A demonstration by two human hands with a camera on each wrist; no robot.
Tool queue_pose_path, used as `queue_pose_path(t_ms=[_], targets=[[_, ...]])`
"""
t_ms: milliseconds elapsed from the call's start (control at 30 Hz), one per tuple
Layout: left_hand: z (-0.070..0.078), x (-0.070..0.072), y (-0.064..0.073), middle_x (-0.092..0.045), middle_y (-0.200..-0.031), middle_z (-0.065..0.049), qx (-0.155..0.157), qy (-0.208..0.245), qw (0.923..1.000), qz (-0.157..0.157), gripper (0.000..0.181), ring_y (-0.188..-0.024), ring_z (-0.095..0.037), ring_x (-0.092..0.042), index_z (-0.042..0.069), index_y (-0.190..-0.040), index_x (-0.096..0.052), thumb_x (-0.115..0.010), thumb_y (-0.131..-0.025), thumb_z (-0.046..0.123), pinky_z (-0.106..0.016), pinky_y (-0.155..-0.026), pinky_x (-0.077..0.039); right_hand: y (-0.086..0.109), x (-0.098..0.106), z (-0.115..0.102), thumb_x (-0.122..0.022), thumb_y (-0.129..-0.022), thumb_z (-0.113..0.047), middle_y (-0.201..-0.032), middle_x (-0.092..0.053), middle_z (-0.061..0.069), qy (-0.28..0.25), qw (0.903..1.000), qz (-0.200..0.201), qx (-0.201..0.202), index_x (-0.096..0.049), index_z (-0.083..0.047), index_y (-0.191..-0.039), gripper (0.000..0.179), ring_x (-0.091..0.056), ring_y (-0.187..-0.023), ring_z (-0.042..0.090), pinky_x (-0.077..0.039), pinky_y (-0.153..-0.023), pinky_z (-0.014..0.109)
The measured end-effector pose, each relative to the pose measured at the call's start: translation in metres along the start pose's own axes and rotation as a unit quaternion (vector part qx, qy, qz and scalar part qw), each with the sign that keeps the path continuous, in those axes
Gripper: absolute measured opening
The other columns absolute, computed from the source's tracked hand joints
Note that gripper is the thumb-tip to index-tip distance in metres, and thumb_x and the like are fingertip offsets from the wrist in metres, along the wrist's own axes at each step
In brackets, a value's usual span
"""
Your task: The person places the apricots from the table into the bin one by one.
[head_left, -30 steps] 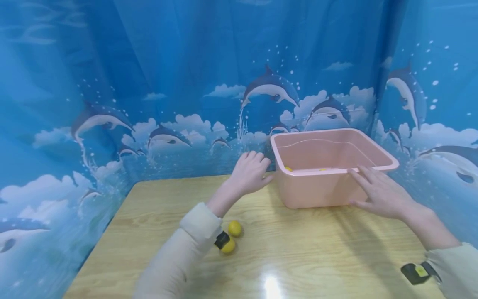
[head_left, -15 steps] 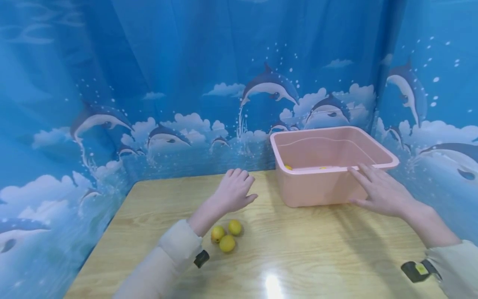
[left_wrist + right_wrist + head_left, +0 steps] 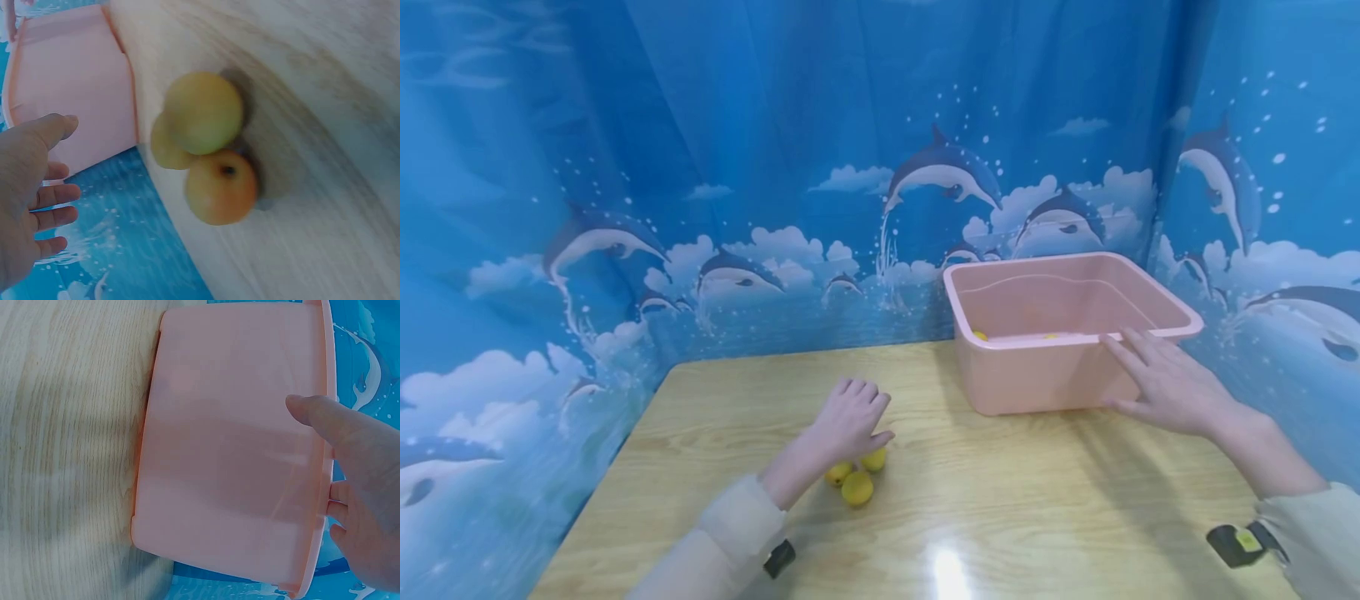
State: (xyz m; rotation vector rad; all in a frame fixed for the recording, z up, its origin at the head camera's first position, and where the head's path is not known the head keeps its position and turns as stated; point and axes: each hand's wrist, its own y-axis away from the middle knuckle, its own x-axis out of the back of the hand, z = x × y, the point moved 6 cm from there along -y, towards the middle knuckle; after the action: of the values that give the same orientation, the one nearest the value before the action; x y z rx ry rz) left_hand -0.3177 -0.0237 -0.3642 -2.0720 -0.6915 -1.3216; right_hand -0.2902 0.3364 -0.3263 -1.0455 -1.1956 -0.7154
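My left hand is over the near side of a cluster of three round yellow fruits on the table, covering part of them in the head view. It holds nothing; its fingers are loosely bent, thumb out to the side. In the left wrist view one fruit has an orange blush and a dark hollow like an apple's; a plainer yellow one lies against it. My right hand rests its fingertips on the front rim of a pink plastic bin, with the thumb lower along the outer wall.
Inside the bin, bits of yellow fruit show above the front rim. The bin stands at the back right of the wooden table. A blue dolphin-print curtain hangs close behind the table.
My left hand has moved from beside the bin leftward and down toward me, over the fruits. The right hand has stayed at the bin's rim.
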Motion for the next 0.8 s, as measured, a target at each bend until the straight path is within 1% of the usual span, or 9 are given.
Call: queue_pose_path(t_ms=[133,267,400,533,633,800], targets=[[0.000,-0.010,0.006,-0.058,-0.098,-0.006,0.007,0.005,0.9999,-0.015,0.052,-0.096,-0.023,-0.053,0.008,-0.108,-0.059,-0.062,-0.081,0.052,-0.041,-0.091,-0.040,0.000,0.000,0.000,-0.071,-0.078,-0.040,-0.141,-0.025,0.033,-0.001,1.0000,-0.005,-0.004,-0.028,0.002,-0.142,0.088,-0.024,-0.129,0.048,-0.026,-0.097,0.061],[-0.001,-0.020,0.010,-0.058,-0.098,-0.008,0.039,0.018,0.9986,-0.030,0.053,-0.096,-0.025,-0.054,0.007,-0.103,-0.059,-0.060,-0.082,0.055,-0.042,-0.089,-0.041,0.000,0.000,0.000,-0.071,-0.079,-0.040,-0.142,-0.025,0.033,-0.001,0.9999,-0.009,-0.006,-0.028,0.002,-0.143,0.087,-0.024,-0.129,0.048,-0.026,-0.097,0.061],[-0.001,-0.029,0.013,-0.055,-0.090,-0.005,0.072,0.023,0.9955,-0.056,0.052,-0.087,-0.022,-0.052,0.009,-0.097,-0.058,-0.057,-0.082,0.059,-0.040,-0.083,-0.041,0.000,0.000,0.000,-0.070,-0.079,-0.040,-0.142,-0.024,0.033,-0.002,0.9999,-0.012,-0.008,-0.028,0.002,-0.143,0.087,-0.023,-0.129,0.048,-0.024,-0.098,0.061],[0.000,-0.035,0.015,-0.052,-0.085,-0.004,0.088,0.027,0.9926,-0.078,0.053,-0.081,-0.020,-0.049,0.010,-0.095,-0.057,-0.056,-0.081,0.061,-0.038,-0.077,-0.040,0.000,0.000,-0.001,-0.069,-0.080,-0.040,-0.142,-0.023,0.033,-0.006,0.9999,-0.013,-0.007,-0.026,0.001,-0.143,0.087,-0.022,-0.130,0.048,-0.022,-0.100,0.060],[0.002,-0.039,0.015,-0.052,-0.083,-0.004,0.096,0.032,0.9907,-0.091,0.054,-0.082,-0.021,-0.049,0.008,-0.094,-0.058,-0.055,-0.081,0.061,-0.038,-0.078,-0.041,0.000,0.000,-0.001,-0.070,-0.080,-0.039,-0.142,-0.023,0.033,-0.006,0.9999,-0.010,-0.005,-0.027,0.002,-0.143,0.087,-0.022,-0.130,0.048,-0.021,-0.101,0.059],[0.007,-0.048,0.015,-0.055,-0.091,-0.008,0.106,0.045,0.9869,-0.113,0.057,-0.092,-0.025,-0.052,0.006,-0.097,-0.060,-0.055,-0.082,0.060,-0.043,-0.087,-0.041,0.000,0.001,-0.001,-0.070,-0.080,-0.040,-0.142,-0.023,0.033,-0.005,0.9999,-0.009,-0.005,-0.028,0.002,-0.142,0.086,-0.022,-0.130,0.048,-0.024,-0.099,0.060]])
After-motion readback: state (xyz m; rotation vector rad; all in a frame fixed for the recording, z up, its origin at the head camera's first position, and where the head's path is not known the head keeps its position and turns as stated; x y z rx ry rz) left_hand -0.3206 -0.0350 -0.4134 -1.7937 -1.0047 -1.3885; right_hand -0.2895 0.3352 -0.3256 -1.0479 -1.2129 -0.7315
